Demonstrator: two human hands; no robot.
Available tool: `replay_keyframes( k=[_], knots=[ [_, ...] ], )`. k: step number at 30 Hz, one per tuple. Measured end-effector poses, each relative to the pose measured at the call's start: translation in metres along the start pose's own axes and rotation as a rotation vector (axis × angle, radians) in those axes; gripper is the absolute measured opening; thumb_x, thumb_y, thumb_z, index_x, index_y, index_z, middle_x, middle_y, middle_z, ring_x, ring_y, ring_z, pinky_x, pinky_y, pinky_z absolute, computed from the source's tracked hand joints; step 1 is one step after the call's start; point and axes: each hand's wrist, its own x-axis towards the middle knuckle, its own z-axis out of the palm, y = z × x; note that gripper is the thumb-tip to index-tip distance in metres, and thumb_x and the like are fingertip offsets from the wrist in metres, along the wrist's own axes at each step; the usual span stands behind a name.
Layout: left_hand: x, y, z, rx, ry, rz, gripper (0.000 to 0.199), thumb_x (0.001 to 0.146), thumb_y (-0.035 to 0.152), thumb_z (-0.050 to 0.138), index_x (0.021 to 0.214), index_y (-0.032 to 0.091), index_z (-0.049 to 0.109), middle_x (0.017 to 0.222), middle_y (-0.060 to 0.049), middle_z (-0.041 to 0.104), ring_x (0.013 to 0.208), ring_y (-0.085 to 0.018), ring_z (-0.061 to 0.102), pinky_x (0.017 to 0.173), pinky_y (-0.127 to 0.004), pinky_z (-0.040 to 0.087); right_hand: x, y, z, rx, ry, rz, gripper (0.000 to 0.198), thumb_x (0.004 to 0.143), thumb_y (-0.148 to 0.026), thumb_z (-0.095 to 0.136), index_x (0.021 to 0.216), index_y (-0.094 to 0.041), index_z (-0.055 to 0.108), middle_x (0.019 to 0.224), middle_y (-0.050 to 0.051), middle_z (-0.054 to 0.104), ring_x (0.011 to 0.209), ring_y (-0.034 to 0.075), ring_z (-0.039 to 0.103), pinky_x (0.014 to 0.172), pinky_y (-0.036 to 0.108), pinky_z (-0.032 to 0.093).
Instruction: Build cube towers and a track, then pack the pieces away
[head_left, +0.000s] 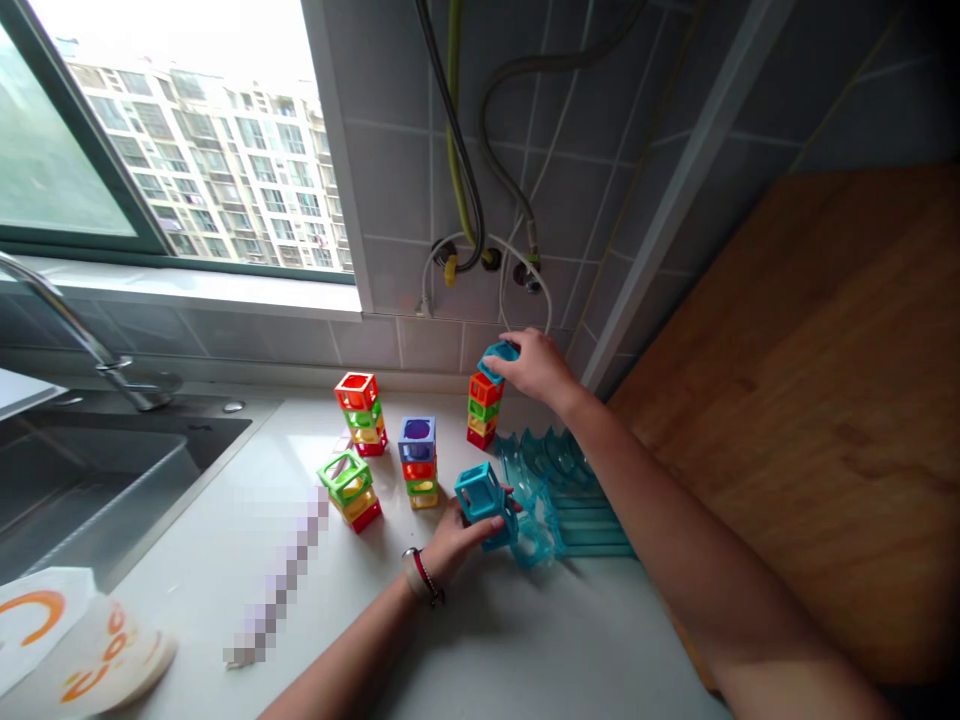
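Observation:
My right hand [536, 365] grips a blue cube block [498, 360] tilted at the top of a stack of red, yellow, green and orange hollow cubes [484, 412]. My left hand [469, 535] is wrapped round blue hollow cubes [480, 492], held low over the counter. Left of them stands a stack [418, 460] topped by a purple cube. Farther left are a taller stack with an orange-red top [360, 410] and a shorter one with a green top [349, 488]. Translucent teal plastic pieces [559, 490] lie under and behind my right forearm.
A sink [187, 480] with a chrome faucet [97, 345] is at the left. A white paper container [112, 650] stands at the lower left. A wooden board [810, 420] leans at the right; hoses [480, 180] hang on the tiled wall. A blurred strip [281, 580] crosses the counter.

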Motion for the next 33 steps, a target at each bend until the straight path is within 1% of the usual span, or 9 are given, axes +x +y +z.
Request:
replay_keyframes(
  k=[5,9,14,16,19,23,29,31,33],
  knots=[
    [0.000,-0.003,0.002,0.097,-0.024,-0.023,0.052,0.080,0.036,0.087,0.124,0.015,0.068,0.116,-0.017,0.076,0.116,-0.036,0.070,0.093,-0.046,0.057,0.029,-0.008,0.029,-0.073,-0.136,0.027,0.058,0.077,-0.043,0.084,0.123,-0.011,0.073,0.122,0.020,0.072,0.118,0.034,0.067,0.103,0.041,0.051],
    [0.000,-0.004,0.001,0.139,-0.015,0.002,0.056,0.084,0.038,0.083,0.130,0.016,0.060,0.121,-0.017,0.074,0.111,-0.034,0.072,0.095,-0.048,0.058,0.009,0.002,0.036,-0.004,-0.019,0.054,0.074,0.084,-0.056,0.075,0.142,-0.012,0.058,0.139,0.023,0.060,0.132,0.037,0.058,0.109,0.048,0.047],
    [0.003,-0.006,-0.001,0.235,0.017,0.063,0.049,0.087,0.036,0.076,0.127,0.016,0.055,0.117,-0.015,0.073,0.105,-0.030,0.072,0.094,-0.047,0.057,-0.084,0.001,0.022,0.269,0.310,-0.033,0.046,0.099,-0.048,0.059,0.136,-0.021,0.061,0.130,0.014,0.063,0.121,0.029,0.062,0.106,0.044,0.051],
    [0.002,-0.005,-0.001,0.297,0.022,0.104,0.046,0.086,0.033,0.075,0.124,0.016,0.056,0.116,-0.013,0.071,0.106,-0.029,0.069,0.095,-0.045,0.055,-0.135,-0.004,0.021,0.345,0.183,-0.065,0.037,0.101,-0.046,0.057,0.131,-0.025,0.065,0.124,0.010,0.065,0.112,0.026,0.066,0.101,0.040,0.054],
    [-0.002,-0.001,0.002,0.398,-0.018,0.165,0.050,0.077,0.025,0.078,0.123,0.017,0.059,0.119,-0.009,0.068,0.109,-0.028,0.063,0.099,-0.042,0.051,-0.198,-0.006,0.026,0.419,-0.069,-0.087,0.049,0.095,-0.046,0.068,0.140,-0.028,0.062,0.132,0.010,0.063,0.122,0.028,0.063,0.105,0.040,0.052],
    [-0.007,0.006,0.014,0.491,-0.150,0.166,0.052,0.068,0.016,0.077,0.118,0.016,0.062,0.109,-0.005,0.068,0.098,-0.024,0.060,0.090,-0.036,0.052,-0.244,0.003,0.031,0.607,-0.043,0.114,0.045,0.092,-0.047,0.072,0.132,-0.027,0.068,0.124,0.009,0.067,0.114,0.027,0.066,0.098,0.037,0.055],
    [-0.037,0.018,0.044,0.463,-0.262,-0.015,0.040,0.077,0.024,0.076,0.115,0.017,0.063,0.100,-0.007,0.070,0.085,-0.021,0.065,0.071,-0.029,0.053,-0.281,0.008,0.028,1.162,0.127,0.541,0.045,0.092,-0.055,0.069,0.124,-0.024,0.069,0.118,0.011,0.073,0.101,0.027,0.070,0.087,0.038,0.059],
    [-0.068,0.022,0.045,0.389,-0.221,-0.107,0.044,0.082,0.033,0.077,0.121,0.020,0.062,0.108,-0.011,0.073,0.090,-0.025,0.069,0.073,-0.032,0.056,-0.296,0.007,0.034,1.214,0.149,0.599,0.044,0.094,-0.058,0.064,0.123,-0.024,0.069,0.113,0.011,0.075,0.093,0.026,0.071,0.080,0.038,0.059],
    [-0.106,0.031,0.039,0.377,-0.027,-0.114,0.046,0.086,0.043,0.076,0.125,0.024,0.062,0.116,-0.014,0.074,0.094,-0.028,0.071,0.077,-0.037,0.058,-0.313,0.006,0.046,1.165,0.089,0.575,0.045,0.092,-0.057,0.067,0.123,-0.024,0.070,0.105,0.010,0.075,0.087,0.026,0.070,0.078,0.038,0.059]
  ],
)
